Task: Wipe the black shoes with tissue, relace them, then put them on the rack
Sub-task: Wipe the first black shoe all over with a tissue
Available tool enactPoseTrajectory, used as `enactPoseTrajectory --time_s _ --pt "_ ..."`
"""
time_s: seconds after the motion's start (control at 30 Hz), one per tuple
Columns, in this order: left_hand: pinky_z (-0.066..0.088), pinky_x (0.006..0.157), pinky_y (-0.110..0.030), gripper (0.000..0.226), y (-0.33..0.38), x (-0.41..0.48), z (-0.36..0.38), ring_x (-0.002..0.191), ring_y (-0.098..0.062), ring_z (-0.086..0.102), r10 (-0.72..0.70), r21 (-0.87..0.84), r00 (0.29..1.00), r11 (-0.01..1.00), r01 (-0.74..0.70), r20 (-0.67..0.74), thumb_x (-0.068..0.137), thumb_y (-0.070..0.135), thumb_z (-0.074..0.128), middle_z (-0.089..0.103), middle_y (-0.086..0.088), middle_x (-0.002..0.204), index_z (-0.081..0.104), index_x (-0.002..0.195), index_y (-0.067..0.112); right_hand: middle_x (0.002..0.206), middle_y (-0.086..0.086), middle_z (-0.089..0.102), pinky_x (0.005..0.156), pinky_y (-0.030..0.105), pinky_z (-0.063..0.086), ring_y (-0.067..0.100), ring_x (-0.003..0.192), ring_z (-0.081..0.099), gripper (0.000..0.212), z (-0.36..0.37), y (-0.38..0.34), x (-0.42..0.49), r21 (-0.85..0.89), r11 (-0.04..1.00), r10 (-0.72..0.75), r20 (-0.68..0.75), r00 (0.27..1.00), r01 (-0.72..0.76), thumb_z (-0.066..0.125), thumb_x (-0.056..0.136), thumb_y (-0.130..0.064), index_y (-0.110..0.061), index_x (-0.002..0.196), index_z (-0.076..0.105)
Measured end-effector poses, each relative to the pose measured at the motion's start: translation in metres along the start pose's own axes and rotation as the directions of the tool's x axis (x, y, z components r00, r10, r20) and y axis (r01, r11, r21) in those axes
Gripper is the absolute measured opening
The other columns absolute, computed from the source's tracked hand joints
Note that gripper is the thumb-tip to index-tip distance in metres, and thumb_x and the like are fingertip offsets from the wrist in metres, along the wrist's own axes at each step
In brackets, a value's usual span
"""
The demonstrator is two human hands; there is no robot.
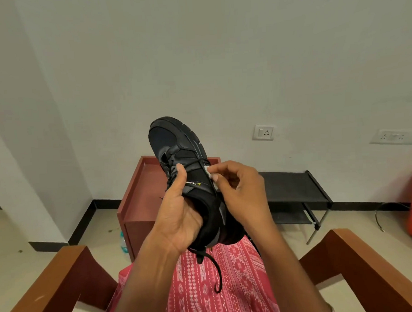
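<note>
The right hand (pixel 242 192) has its grip pinched on a small white tissue (pixel 209 173), pressed to the side of the black shoe (pixel 176 143). The left hand (pixel 179 211) keeps its grip curled round the collar, thumb on the laces, with the shoe toe-up above the lap (pixel 239 288). Wiping well, I judge, means short firm strokes toward the toe, turning the shoe with the left wrist and minding the loose lace (pixel 217 273) hanging below.

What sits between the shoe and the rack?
Nothing visible. The left hand holds the shoe over the lap, the right hand pinches tissue against it; the rack shows a bare top shelf, cabinet beside it.
</note>
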State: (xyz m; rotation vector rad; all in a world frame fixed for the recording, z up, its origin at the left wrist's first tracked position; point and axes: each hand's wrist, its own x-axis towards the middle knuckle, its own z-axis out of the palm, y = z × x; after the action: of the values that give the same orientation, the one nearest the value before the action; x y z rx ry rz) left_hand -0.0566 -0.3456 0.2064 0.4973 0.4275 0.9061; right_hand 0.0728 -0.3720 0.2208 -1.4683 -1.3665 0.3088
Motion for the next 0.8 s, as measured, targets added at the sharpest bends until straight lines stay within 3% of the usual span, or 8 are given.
enactPoseTrajectory --time_s 0.17,0.3,0.4,0.53,0.63,0.8 --pt "0.048 0.099 -0.045 0.079 -0.001 -0.001 0.000 0.116 -0.035 0.065 0.008 0.024 1.000 1.000 -0.008 -0.002 0.093 0.070 0.038 0.064 -0.024 0.128 0.070 0.118 0.002 0.101 -0.013 0.074 0.084 0.020 0.055 0.001 0.096 0.068 0.020 -0.010 -0.009 -0.023 0.132 0.991 0.002 0.050 0.999 -0.009 0.065 0.095 -0.010 -0.025 0.101 0.077" --pt "0.059 0.084 -0.036 0.076 -0.003 0.000 0.002 0.110 -0.029 0.069 0.113 0.111 0.993 0.988 -0.110 -0.022 0.093 0.069 0.034 0.070 -0.018 0.119 0.073 0.117 0.009 0.100 -0.014 0.071 0.085 0.010 0.049 -0.003 0.099 0.065 0.020 0.002 -0.023 -0.031 0.049 0.994 -0.099 0.091 0.991 0.095 0.065 0.095 -0.007 -0.021 0.102 0.077" --pt "0.055 0.087 -0.032 0.072 -0.006 -0.001 0.006 0.114 -0.023 0.067 0.176 0.123 0.984 0.978 -0.170 -0.035 0.093 0.068 0.034 0.069 -0.013 0.123 0.064 0.129 0.013 0.100 -0.012 0.069 0.089 0.018 0.052 0.002 0.098 0.064 0.020 0.015 -0.027 -0.024 -0.078 0.975 -0.205 0.039 0.978 0.208 0.065 0.094 -0.007 -0.021 0.103 0.076" --pt "0.058 0.084 -0.029 0.074 -0.004 -0.001 0.001 0.111 -0.021 0.069 0.225 0.120 0.974 0.968 -0.220 -0.023 0.092 0.068 0.036 0.071 -0.012 0.118 0.065 0.126 0.010 0.104 -0.008 0.068 0.092 0.027 0.051 0.005 0.102 0.062 0.022 0.019 -0.024 -0.023 -0.098 0.951 -0.283 0.101 0.954 0.293 0.063 0.094 -0.006 -0.019 0.107 0.075" --pt "0.059 0.077 -0.029 0.078 -0.001 -0.001 -0.002 0.103 -0.023 0.071 0.232 0.162 0.972 0.961 -0.225 -0.025 0.092 0.071 0.032 0.072 -0.014 0.110 0.065 0.125 0.009 0.103 -0.011 0.068 0.091 0.024 0.052 0.003 0.100 0.063 0.022 0.012 -0.018 -0.031 -0.084 0.954 -0.272 0.155 0.950 0.287 0.066 0.091 -0.004 -0.018 0.104 0.076" --pt "0.057 0.087 -0.033 0.080 -0.004 0.000 0.003 0.115 -0.028 0.066 0.248 0.204 0.967 0.951 -0.231 -0.061 0.091 0.072 0.034 0.065 -0.021 0.125 0.060 0.133 0.009 0.094 -0.012 0.069 0.086 0.026 0.054 0.003 0.092 0.064 0.018 0.006 -0.018 -0.029 -0.138 0.958 -0.233 0.149 0.961 0.253 0.069 0.088 -0.004 -0.019 0.095 0.076"
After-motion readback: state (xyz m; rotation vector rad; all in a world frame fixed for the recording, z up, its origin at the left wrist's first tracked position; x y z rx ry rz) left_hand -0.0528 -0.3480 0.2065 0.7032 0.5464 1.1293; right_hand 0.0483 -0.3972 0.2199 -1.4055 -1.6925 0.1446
